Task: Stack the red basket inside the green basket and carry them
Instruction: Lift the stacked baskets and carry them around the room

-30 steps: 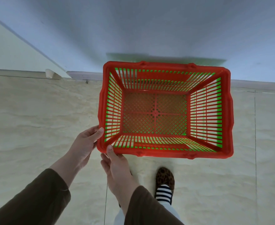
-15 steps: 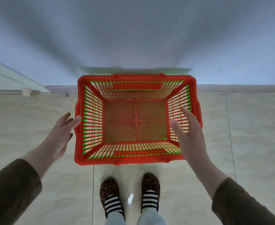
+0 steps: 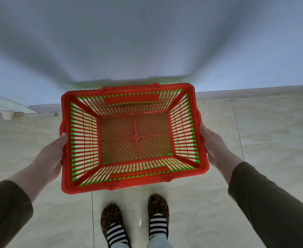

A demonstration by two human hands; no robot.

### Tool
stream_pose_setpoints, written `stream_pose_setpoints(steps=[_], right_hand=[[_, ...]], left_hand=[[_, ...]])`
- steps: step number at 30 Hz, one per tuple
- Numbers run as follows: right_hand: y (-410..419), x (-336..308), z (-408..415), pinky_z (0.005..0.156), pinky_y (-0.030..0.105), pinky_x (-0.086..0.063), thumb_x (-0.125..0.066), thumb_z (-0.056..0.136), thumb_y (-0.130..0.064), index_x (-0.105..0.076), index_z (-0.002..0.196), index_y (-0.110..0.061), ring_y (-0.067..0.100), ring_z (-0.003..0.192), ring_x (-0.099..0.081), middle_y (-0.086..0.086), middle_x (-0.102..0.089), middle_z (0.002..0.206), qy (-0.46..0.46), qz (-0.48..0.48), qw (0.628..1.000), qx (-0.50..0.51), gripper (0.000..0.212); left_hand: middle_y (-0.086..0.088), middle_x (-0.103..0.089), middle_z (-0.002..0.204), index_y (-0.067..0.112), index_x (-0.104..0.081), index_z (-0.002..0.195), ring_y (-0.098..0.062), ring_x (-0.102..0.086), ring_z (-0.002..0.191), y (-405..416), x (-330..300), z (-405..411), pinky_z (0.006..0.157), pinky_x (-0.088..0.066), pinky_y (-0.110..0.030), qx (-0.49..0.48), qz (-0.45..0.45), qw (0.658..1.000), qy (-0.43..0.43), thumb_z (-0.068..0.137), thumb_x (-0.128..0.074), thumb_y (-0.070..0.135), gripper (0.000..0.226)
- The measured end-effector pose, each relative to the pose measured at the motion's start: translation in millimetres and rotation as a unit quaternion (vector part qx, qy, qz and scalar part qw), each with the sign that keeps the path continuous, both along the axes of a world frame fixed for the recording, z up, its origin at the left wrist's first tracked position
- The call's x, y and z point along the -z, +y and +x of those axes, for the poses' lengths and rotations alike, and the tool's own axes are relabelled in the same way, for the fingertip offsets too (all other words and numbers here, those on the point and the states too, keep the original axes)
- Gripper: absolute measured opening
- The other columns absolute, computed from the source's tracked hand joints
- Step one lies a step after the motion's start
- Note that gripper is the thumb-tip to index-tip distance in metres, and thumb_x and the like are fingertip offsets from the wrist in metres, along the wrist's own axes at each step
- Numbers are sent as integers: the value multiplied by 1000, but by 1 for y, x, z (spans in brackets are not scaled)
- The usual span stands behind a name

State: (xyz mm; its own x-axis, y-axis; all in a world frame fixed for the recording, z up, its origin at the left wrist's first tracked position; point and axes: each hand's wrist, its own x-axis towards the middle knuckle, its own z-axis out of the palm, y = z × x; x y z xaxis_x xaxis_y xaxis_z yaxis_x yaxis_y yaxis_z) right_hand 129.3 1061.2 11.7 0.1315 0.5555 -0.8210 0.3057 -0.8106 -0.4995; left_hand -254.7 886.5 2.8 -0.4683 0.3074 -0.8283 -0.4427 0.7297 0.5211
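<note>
The red basket [image 3: 134, 183] sits nested inside the green basket [image 3: 191, 140], whose green shows only through the red slats. The stacked pair is in the middle of the view, slightly tilted, above the floor. My left hand [image 3: 52, 154] grips the left rim, thumb over the edge. On the opposite side my right hand [image 3: 213, 145] holds the right rim. Both sleeves are dark brown.
Pale tiled floor [image 3: 254, 140] lies below, meeting a blue-grey wall [image 3: 147, 42] just beyond the baskets. My feet in leopard slippers [image 3: 111, 219] and striped socks stand right under the near rim. A small white object [image 3: 7, 114] sits at the far left by the wall.
My right hand went from the inside of the right wall to the outside rim, my left closed on the left rim, and the baskets now sit closer and tilted.
</note>
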Motion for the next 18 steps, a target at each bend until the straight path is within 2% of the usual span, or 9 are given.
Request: stream_pose_setpoints(steps=[3, 5, 8, 13, 18], right_hand=[[2, 4, 1, 92, 59, -59, -44, 104, -54, -68, 114, -18, 35, 96, -77, 7, -80, 108, 16, -23, 999, 32, 45], [3, 4, 0, 91, 57, -59, -44, 106, -50, -67, 112, -17, 35, 94, -76, 7, -79, 107, 17, -32, 998, 45, 41], [3, 2, 0, 84, 53, -61, -45, 106, -47, -68, 113, -17, 34, 91, -77, 7, -79, 105, 19, -30, 997, 67, 38], [-4, -4, 17, 91, 58, -60, -45, 105, -49, -69, 109, -20, 35, 93, -78, 5, -81, 105, 22, -31, 996, 80, 38], [-17, -22, 49, 91, 58, -59, -45, 106, -48, -69, 110, -20, 35, 94, -77, 6, -80, 106, 28, -24, 992, 123, 38]], left_hand=[[-4, -72, 115, 21, -63, 121, -27, -69, 101, 6, -2, 7, 88, -50, -53, -44, -13, 999, -18, 110, -36, 43, 37], [-5, -72, 113, 19, -61, 123, -26, -69, 97, 7, -2, 9, 88, -50, -54, -70, -30, 997, -18, 111, -36, 40, 35], [-6, -72, 119, 19, -60, 131, -30, -70, 101, 8, -3, 9, 93, -51, -58, -85, -45, 995, -14, 110, -37, 41, 38], [-7, -72, 117, 18, -60, 129, -30, -70, 101, 12, -15, 21, 95, -50, -59, -80, -53, 995, -11, 110, -38, 39, 36], [-7, -73, 113, 17, -63, 122, -30, -70, 99, 28, -37, 46, 88, -51, -57, -41, -44, 998, -10, 111, -37, 37, 35]])
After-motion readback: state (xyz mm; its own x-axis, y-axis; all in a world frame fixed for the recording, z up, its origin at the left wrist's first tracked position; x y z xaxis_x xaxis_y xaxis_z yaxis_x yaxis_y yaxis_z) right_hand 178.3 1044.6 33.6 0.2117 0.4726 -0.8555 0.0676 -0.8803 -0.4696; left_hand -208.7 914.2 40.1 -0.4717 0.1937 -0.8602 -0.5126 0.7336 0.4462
